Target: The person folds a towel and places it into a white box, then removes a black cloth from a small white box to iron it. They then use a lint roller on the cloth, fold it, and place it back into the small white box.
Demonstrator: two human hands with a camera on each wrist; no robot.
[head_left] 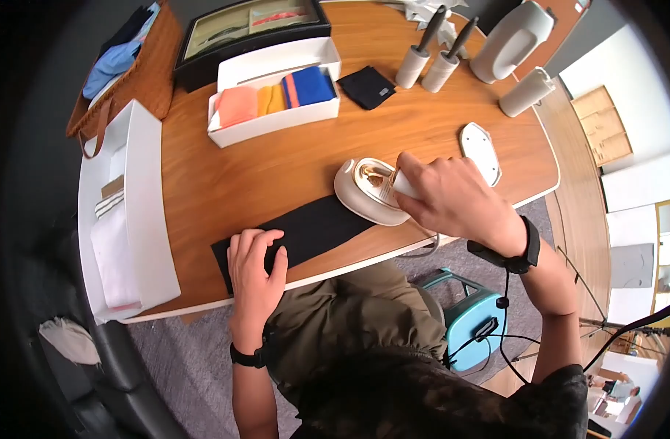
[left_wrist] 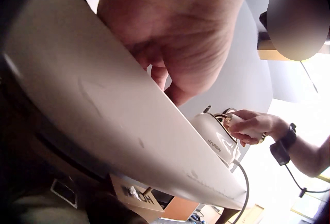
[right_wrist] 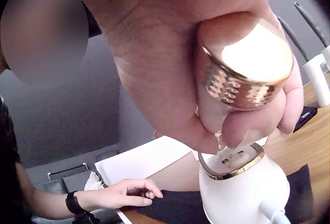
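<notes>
A long, narrow black cloth lies flat along the table's near edge. My left hand rests on its left end, fingers loosely bent and thumb toward the right. My right hand grips the handle of a small white iron with gold trim. The iron's body overlaps the cloth's right end in the head view. In the right wrist view, the handle's gold end cap shows between palm and fingers. Lettering on the iron's side is visible in the left wrist view, with a cord hanging from it.
A white iron base plate lies right of the iron. Behind stand a white box of rolled coloured cloths, a folded black cloth, two lint rollers and white bottles. A long white box fills the left side.
</notes>
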